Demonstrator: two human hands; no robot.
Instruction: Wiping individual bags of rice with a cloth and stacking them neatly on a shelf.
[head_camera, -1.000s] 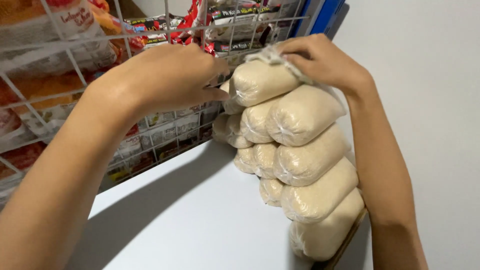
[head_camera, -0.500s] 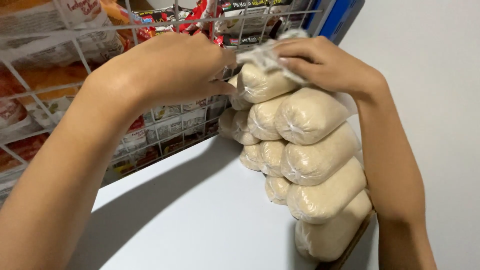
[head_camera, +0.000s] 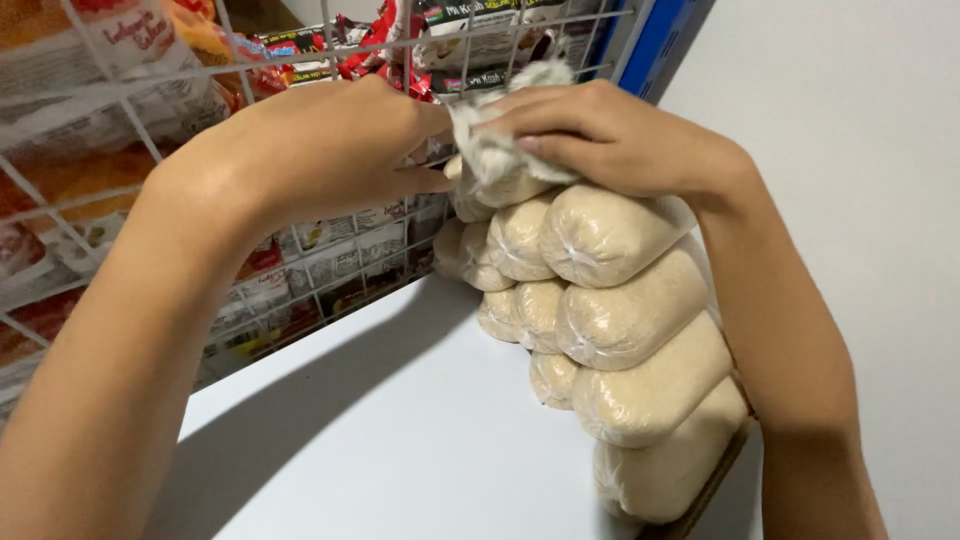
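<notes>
Two hands meet at the top of a stack of clear bags filled with pale grain, seen from the one head view. Right hand lies over the top bag, its fingers pressed together and clamped on the crumpled neck of that bag. Left hand comes in from the other side, knuckles up; its thumb reaches toward the same neck, but the rest of its fingers are hidden under the hand, so I cannot tell whether they are curled shut or apart. The top bag sits at the peak of the stack, which rises in two leaning columns from a white surface, beside a white wall. A wire rack full of coloured packets stands just behind the left hand. To handle this well, my judgement is that the neck should be kept pinched tight while the other hand steadies the bag's body, since the rounded bags below look liable to roll or slump toward the surface edge.
</notes>
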